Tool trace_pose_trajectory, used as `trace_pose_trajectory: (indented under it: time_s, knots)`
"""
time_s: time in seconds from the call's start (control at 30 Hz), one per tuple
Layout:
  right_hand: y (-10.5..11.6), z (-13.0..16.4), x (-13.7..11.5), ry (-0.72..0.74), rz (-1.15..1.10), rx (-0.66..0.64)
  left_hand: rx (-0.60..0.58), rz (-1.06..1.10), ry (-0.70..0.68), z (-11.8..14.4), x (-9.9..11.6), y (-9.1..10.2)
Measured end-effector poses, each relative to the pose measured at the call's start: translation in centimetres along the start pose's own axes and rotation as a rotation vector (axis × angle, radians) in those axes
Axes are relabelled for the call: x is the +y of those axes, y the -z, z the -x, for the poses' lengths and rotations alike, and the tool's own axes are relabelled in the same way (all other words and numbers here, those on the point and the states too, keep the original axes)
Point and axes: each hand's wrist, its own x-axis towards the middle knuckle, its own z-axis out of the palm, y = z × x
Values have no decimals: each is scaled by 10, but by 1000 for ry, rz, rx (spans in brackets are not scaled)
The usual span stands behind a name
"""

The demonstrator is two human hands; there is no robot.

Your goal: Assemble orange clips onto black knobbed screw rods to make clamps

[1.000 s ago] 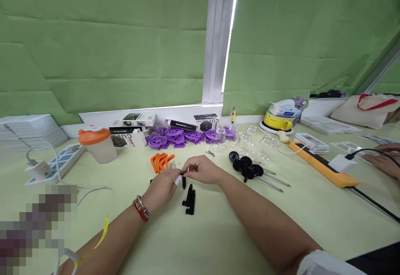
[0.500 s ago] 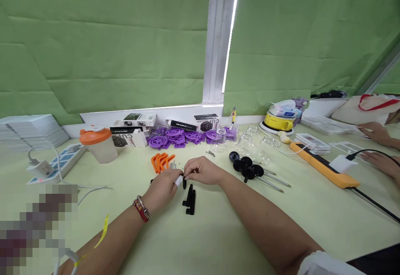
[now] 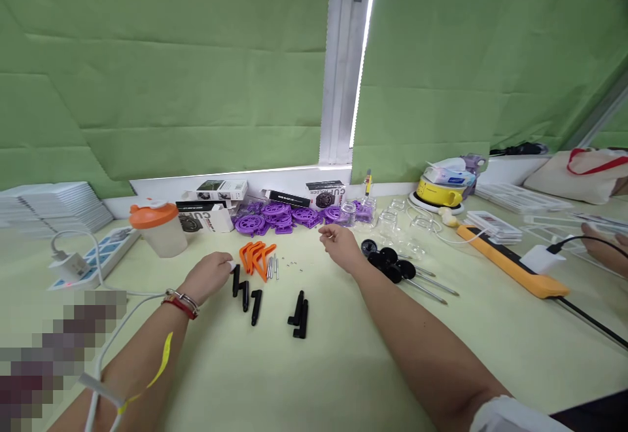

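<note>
My left hand (image 3: 209,277) is at the left of the work area, fingers bent together at the top end of a black L-shaped plastic piece (image 3: 236,283). Something white shows at its fingertips. Beside it lie a second black piece (image 3: 244,296) and a third one (image 3: 256,307). Two more black pieces (image 3: 301,315) rest side by side nearer the middle. My right hand (image 3: 341,247) is further back, its fingers curled together low over the table; whatever they pinch is hidden. Orange hooked parts (image 3: 255,258) and thin metal pins (image 3: 273,267) lie between the hands, with tiny metal bits (image 3: 293,264) near them.
Purple wheel-shaped parts (image 3: 277,215) and boxes (image 3: 206,217) line the back. Clear cups (image 3: 387,219) and black discs with metal rods (image 3: 390,265) lie right. An orange power strip (image 3: 510,262) and another person's hand (image 3: 601,245) are far right; an orange-lidded shaker (image 3: 161,239) stands left.
My hands have moved apart from the black piece they worked on together. The left went left to the black pieces; the right went back and right, over where small springs lay.
</note>
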Motion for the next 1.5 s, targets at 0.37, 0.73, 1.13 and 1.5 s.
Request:
trace_pose_trajectory:
  time_s: [0.37,0.73,1.13,1.5]
  knots:
    - [-38,53,-49,495,313,-569,-231,-247,78,-1,1,-10]
    - [-65,85,-57,775,654,-767,-212,-384,46,8,12,-11]
    - [-76,90,-59,806,705,-688,-259,-407,-62,23,31,-14]
    - [-75,77,-59,767,623,-721,-238,-590,-118,38,44,-19]
